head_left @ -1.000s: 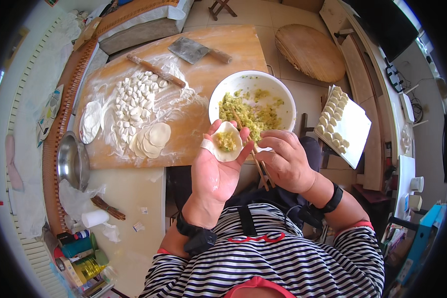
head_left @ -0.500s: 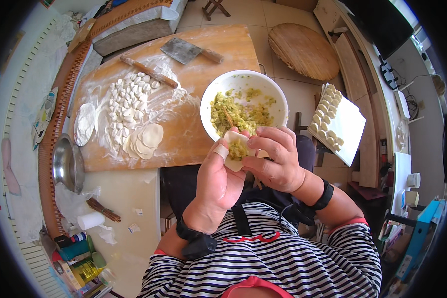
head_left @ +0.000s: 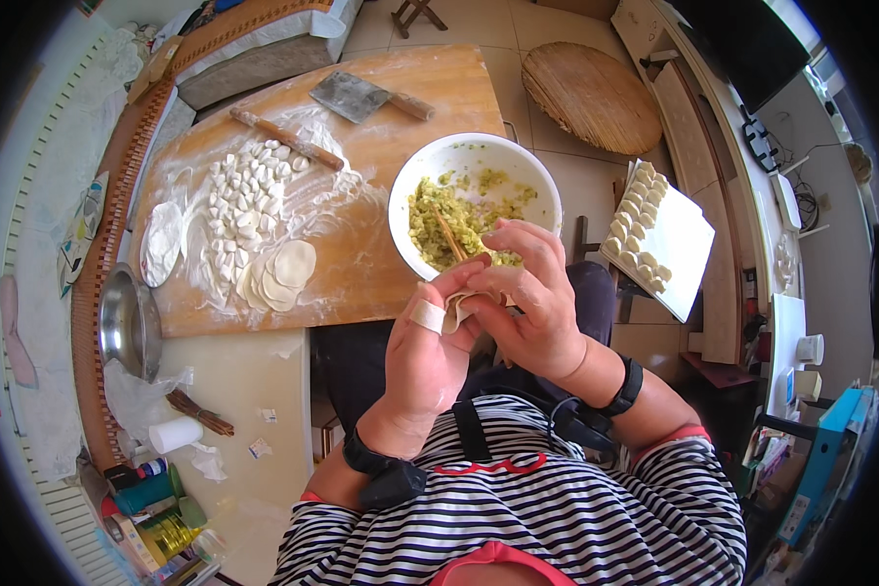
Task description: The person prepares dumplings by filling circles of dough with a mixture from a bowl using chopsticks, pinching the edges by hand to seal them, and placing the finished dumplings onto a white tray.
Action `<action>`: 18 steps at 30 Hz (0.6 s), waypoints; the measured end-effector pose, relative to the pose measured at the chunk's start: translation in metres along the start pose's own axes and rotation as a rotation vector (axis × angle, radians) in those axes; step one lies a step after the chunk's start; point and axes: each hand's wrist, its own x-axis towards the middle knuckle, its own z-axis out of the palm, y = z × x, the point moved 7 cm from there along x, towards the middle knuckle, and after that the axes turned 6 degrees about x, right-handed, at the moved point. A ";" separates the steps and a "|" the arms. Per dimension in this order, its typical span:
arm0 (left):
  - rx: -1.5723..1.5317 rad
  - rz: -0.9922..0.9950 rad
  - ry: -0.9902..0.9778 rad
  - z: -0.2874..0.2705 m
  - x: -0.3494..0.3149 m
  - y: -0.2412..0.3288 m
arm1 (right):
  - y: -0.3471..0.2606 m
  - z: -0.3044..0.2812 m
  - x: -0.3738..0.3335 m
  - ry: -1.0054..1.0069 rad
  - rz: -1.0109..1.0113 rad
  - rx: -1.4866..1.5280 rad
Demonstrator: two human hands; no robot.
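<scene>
Both hands hold one dumpling [head_left: 456,310] close to my body, in front of the white bowl [head_left: 547,168]. My left hand [head_left: 427,356] cups it from beneath, a pale bandage round the thumb. Fingers of my right hand [head_left: 540,313] pinch its wrapper from the other side. The wrapper is folded over, so its filling is hidden. Green-yellow filling [head_left: 438,217] lies in the bowl with wooden chopsticks [head_left: 447,234] stuck in it. To the left, a stack of round wrappers [head_left: 281,277] rests on the floured board [head_left: 361,283], beside many small dough pieces [head_left: 247,190].
A rolling pin [head_left: 288,139] and a cleaver [head_left: 350,97] lie on the board's far part. Right of the bowl, rows of finished dumplings [head_left: 638,220] sit on a white tray [head_left: 676,256]. A round wooden board [head_left: 591,98] is behind. A metal basin [head_left: 130,317] stands at left.
The wrapper was open with filling showing; now its edges are folded together between my fingers. My right hand has closed in over it. The whole view has shifted slightly.
</scene>
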 end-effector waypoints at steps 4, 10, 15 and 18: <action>0.006 0.138 -0.049 -0.001 0.000 0.004 | 0.008 0.003 0.003 -0.008 0.108 0.077; 0.594 0.336 0.064 -0.004 0.001 0.009 | 0.005 0.009 0.012 0.018 0.140 0.107; 0.112 0.292 0.180 -0.012 0.012 0.014 | 0.000 0.005 0.009 0.090 0.160 0.122; -0.059 0.242 0.145 -0.014 0.016 0.013 | 0.001 0.000 0.002 0.117 0.206 0.152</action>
